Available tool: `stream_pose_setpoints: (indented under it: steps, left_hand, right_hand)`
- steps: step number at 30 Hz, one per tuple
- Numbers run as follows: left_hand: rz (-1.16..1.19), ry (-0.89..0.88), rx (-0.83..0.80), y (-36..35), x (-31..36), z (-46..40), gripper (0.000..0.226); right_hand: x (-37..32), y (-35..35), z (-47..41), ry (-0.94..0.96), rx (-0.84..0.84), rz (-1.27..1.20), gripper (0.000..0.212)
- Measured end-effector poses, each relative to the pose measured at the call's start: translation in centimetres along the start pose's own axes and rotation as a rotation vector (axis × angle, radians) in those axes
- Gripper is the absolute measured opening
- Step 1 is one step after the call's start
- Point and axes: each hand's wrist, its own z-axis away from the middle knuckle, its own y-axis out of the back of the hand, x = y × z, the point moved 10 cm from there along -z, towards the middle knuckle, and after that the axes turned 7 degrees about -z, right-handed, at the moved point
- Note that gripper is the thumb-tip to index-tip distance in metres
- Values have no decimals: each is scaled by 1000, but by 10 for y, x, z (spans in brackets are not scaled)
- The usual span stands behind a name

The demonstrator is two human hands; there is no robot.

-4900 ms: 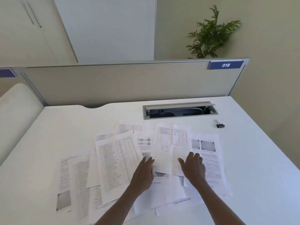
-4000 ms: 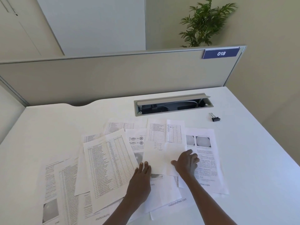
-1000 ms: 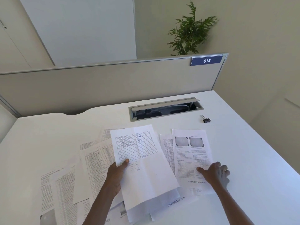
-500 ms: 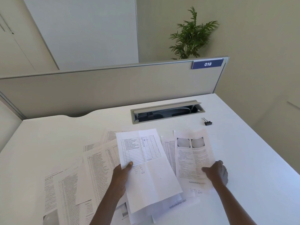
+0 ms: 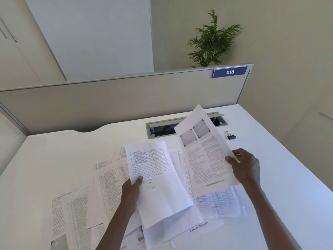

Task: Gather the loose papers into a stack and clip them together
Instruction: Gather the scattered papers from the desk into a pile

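Two held sheets (image 5: 158, 181), long axes roughly away, right one (image 5: 205, 152) tilted.

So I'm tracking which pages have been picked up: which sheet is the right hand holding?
The sheet with two round grey pictures at its top. The right hand pinches its right edge and tilts it up off the desk; the left hand holds a table-printed sheet.

Loose papers (image 5: 108, 192) lie spread over the near-left half of the desk (image 5: 288, 177), overlapping each other, with the left hand (image 5: 130, 193) holding a table sheet (image 5: 156, 181) over the middle of the pile. Just right of that, the right hand (image 5: 246, 166) holds another sheet (image 5: 205, 156) tilted up off the pile, partly in front of the cable tray (image 5: 162, 128) at the back of the desk. The binder clip (image 5: 230, 136) sits on the desk right of the tray, apart from the papers, and the divider panel (image 5: 126, 100) runs along behind it all, with a plant (image 5: 212, 40) behind that.
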Motion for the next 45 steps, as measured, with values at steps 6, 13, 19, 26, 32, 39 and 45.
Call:
stream_pose_setpoints:
  steps: [6,13,19,26,32,39,45]
  left_hand:
    - [30,4,-56,-14,13,4,21]
    - [109,65,-161,-36,22,15,22]
    - [233,79,-273,-47,32,29,27]
    - [272,80,-316,-50,34,31,40]
    - [320,186,-233,-42,13,17,62]
    - [137,-14,-249,-39,20,20,15]
    - [138,-1,-164,-20,5,15,13]
  right_hand:
    - [-13,-37,17,-127,-248,-270,17]
    - [-3,-91,47,-185,-411,-287,32]
    - [-3,-103,55,-142,-405,-203,35]
    - [3,-117,60,-192,-414,-330,47]
    - [-4,-121,67,-156,-369,-304,36]
    - [3,-130,71,-163,-402,-275,36]
    - [41,-121,63,-249,-307,-144,39]
